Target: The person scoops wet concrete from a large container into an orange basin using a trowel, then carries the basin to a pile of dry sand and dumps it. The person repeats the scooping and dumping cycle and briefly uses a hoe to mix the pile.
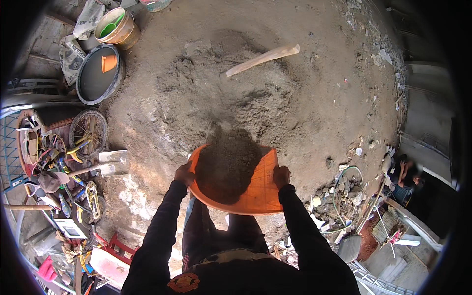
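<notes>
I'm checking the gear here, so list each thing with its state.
Orange basin: held, partly filled with loose grey-brown mix
Left hand: closed on the basin's left rim
Right hand: closed on its right rim
Mound: loose, heaped
Wooden shaft: unheld, slanting over the mound
Shovel: lying unheld
Black tub: uncovered, holding grey liquid
Orange cup: inside the tub
Bucket: uncovered, holding something green

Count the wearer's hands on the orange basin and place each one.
2: the left hand grips the left rim of the orange basin; the right hand grips its right side.
</notes>
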The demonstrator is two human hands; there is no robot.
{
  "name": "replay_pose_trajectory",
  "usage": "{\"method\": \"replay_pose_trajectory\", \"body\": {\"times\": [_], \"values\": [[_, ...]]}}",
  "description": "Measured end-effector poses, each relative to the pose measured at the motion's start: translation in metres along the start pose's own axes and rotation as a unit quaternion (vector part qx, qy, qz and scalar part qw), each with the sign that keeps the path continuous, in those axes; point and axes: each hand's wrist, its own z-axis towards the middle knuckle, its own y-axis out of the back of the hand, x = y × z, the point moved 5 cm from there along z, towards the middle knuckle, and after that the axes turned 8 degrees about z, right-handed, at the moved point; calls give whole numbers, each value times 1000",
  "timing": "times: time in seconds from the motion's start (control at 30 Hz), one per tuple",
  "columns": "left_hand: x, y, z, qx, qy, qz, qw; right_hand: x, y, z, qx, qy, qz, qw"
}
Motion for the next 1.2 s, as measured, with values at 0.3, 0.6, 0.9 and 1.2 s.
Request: {"method": "replay_pose_trajectory", "body": {"times": [0.3, 0.6, 0.9, 1.2], "values": [[-124, -115, -22, 103, -42, 72, 991, -122, 101, 6, -103, -154, 61, 981], [-226, -54, 42, 48, -1, -50, 998, -91, 190, 109, -91, -85, 43, 991], [-258, 10, 107, -185, -288, -6, 940, -36, 236, 151, -253, 56, -5, 966], [-97, 2, 16, -128, -104, -51, 985, 21, 140, 33, -110, -37, 130, 985]]}}
